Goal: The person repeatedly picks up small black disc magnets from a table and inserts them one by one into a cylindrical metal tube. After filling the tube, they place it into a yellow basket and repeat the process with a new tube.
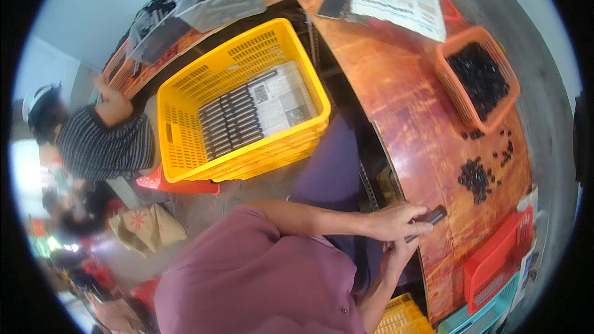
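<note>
Over the wooden table's near edge, my left hand [396,221] is closed on a short dark tube [434,216] with a thicker black end. My right hand [398,255] is directly below and close against the left one. Its fingers are partly hidden, and they seem curled around the tube's lower end. Across the table lies a loose pile of small black pieces [475,179], with a few scattered around it. An orange basket [443,65] beyond them is filled with more black parts.
A yellow crate [241,170] holds rows of dark rods on newspaper. Newspaper [399,0] and a phone [333,2] lie on the table's far part. Red [495,260] and teal [482,318] baskets stand at right. Clear bins [223,9] hold rods; another person [108,139] sits at left.
</note>
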{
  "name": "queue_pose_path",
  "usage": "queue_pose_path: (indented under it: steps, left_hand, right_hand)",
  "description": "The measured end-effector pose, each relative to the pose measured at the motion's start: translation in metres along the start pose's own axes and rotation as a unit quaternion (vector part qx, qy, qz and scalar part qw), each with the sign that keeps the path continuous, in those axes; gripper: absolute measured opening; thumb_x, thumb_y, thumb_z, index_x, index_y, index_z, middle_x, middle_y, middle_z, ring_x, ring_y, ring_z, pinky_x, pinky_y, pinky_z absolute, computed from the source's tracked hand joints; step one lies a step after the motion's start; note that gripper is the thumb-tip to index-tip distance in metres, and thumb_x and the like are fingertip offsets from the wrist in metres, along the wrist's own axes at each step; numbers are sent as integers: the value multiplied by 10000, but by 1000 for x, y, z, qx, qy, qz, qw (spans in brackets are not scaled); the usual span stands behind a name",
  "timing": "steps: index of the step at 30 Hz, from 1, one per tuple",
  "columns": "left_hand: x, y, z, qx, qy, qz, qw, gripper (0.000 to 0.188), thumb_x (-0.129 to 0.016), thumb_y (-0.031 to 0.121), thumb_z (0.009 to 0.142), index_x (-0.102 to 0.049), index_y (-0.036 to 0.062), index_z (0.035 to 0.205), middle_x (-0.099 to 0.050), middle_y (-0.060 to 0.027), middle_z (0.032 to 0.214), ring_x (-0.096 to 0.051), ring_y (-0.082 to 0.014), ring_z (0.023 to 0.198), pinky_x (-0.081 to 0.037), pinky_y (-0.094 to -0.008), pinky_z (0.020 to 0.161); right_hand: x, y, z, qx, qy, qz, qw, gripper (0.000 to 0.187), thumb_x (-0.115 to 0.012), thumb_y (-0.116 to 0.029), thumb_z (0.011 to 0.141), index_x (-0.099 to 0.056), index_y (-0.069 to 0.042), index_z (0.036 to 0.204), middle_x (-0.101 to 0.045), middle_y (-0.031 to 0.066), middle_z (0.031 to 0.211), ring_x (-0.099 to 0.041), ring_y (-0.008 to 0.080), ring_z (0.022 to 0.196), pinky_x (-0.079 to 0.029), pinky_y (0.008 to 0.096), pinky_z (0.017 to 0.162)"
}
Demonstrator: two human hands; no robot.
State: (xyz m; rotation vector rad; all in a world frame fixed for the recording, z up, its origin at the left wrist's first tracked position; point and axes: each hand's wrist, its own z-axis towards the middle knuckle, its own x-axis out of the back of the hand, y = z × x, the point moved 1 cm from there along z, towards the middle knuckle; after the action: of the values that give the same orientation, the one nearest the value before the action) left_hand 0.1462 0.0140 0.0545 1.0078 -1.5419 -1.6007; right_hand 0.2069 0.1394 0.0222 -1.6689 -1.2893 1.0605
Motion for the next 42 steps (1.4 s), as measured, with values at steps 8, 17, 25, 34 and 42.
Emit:
queue_pose_path:
  steps: [8,17,25,34,42]
  left_hand:
    - [50,16,-28,-3,33,78,996,386,-731,299,862,-633,-19,1057,-593,-164,1058,-596,-299,1026,-467,-401,885]
    - [234,83,-75,-28,316,-111,942,387,-716,126,936,-576,63,1291,-659,-62,1104,-655,-158,965,-571,-331,830]
    - [469,-113,-126,-7,641,-336,690,316,-644,157,996,-545,-30,1231,-659,-183,1154,-685,-306,1049,-579,-396,961]
    - [506,-299,-135,121,764,-362,520,352,-761,104,892,-589,-69,1146,-665,-209,1052,-711,-302,876,-643,-372,829]
    - [550,-343,-143,50,783,-427,449,290,-680,79,951,-565,-71,1171,-630,-208,1120,-671,-308,973,-636,-389,857]
  right_hand:
    - [-24,-20,16,-10,-88,-140,986,215,-707,-85,853,-557,-12,988,-505,-10,671,-461,62,489,-334,230,430]
    - [-73,-59,40,252,-132,-387,877,461,-741,-36,792,-593,-7,1228,-595,154,1209,-580,306,1115,-466,405,988]
    - [-50,-37,84,360,-28,-520,775,163,-659,-27,915,-643,25,1068,-603,183,1134,-576,353,1081,-480,449,935]
    - [-53,-28,88,390,15,-603,696,71,-615,-16,940,-614,35,990,-570,197,1119,-554,374,1056,-452,477,920]
    - [-61,-29,88,384,25,-640,665,125,-571,-63,967,-596,57,989,-559,239,1145,-547,401,1088,-452,508,936]
